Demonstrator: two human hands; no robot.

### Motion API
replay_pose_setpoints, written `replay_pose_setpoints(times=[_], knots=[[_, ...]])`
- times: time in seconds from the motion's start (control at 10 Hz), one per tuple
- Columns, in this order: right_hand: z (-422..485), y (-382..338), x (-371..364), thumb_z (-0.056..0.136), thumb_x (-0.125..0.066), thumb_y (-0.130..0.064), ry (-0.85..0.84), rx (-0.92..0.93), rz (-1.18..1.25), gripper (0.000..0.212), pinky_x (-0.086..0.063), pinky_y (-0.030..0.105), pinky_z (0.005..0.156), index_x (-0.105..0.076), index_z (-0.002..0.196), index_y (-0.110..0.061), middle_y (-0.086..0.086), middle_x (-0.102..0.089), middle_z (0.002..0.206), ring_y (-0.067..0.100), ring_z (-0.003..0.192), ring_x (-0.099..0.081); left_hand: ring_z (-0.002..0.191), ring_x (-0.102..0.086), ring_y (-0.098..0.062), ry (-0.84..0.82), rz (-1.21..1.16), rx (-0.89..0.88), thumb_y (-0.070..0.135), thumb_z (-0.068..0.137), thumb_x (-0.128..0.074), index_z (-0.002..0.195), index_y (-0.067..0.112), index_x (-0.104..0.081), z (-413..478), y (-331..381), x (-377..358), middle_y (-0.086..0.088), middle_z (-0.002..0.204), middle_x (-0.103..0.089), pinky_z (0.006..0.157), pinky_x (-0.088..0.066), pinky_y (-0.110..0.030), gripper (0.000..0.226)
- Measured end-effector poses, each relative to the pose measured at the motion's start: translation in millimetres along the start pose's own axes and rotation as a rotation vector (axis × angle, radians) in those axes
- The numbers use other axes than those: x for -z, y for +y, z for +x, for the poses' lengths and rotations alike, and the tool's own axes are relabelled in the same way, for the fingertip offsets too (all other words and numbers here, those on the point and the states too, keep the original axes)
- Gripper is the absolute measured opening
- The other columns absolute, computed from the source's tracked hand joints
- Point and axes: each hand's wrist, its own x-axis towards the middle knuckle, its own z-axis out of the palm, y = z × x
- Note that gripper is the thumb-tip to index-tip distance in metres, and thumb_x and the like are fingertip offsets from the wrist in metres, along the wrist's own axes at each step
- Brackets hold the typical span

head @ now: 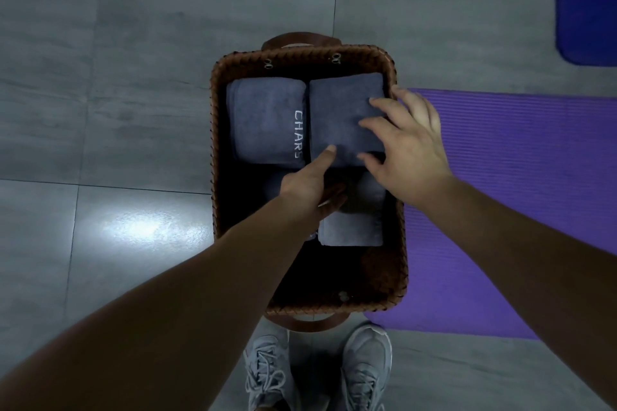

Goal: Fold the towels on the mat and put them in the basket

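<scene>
Towel pinched at near edge by left hand, thumb on top; pressed by splayed right hand. Long axis up-frame, in woven basket.

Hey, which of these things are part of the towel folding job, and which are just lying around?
Job: brown woven basket; plain dark blue folded towel, pinched by left hand, right hand resting on it; dark blue lettered towel; paler grey folded towel; purple ribbed mat.
Lying about: blue mat, far corner; grey laced trainers, worn.
</scene>
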Motion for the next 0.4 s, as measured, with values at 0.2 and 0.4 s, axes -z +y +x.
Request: replay_pose_setpoints(times=[0.2,0.4], knots=[[-8,-3,7,0.077,-0.077,-0.033,0.068,-0.023,0.033,0.042,-0.034,0.052,0.108,-0.071,0.113,-0.013,0.008,-0.06,0.13,0.035,0.132,-0.045,0.094,-0.076,-0.027,0.016,0.023,-0.005,0.042,0.078,-0.087,0.108,0.011,-0.072,-8,-1,1,-0.011,0.102,-0.078,0.079,-0.064,-0.045,0.045],[-50,-1,56,0.091,-0.069,-0.027,0.191,-0.309,0.337,0.025,-0.048,0.033,0.086,-0.069,0.113,-0.014,0.001,-0.067,0.105,0.021,0.097,-0.063,0.08,-0.069,-0.022,0.05,0.132,0.007,0.035,0.09,-0.077,0.095,0.013,-0.068,-40,1,8,-0.009,0.091,-0.071,0.067,-0.059,-0.035,0.024]])
